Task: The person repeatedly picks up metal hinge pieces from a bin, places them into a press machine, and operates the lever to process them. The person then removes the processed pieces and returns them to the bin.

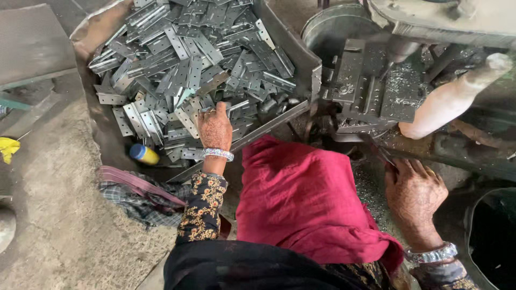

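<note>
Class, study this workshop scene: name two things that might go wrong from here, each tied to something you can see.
1. The bare left hand reaches into the heap of metal hinge plates; an edge may cut it, or plates may slide onto it.
2. The right hand rests close to the drilling machine, amid metal shavings; these may prick the skin.

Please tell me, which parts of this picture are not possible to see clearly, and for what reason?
- Head view: the fingertips of the left hand are buried in the pile of metal plates.
- Head view: the right hand shows only its back; what the fingers touch is hidden.
- Head view: the lap is covered by the red cloth.
- Head view: the machine is cut off by the top edge.
- Head view: the dark bin is cut off at the right edge.
</note>
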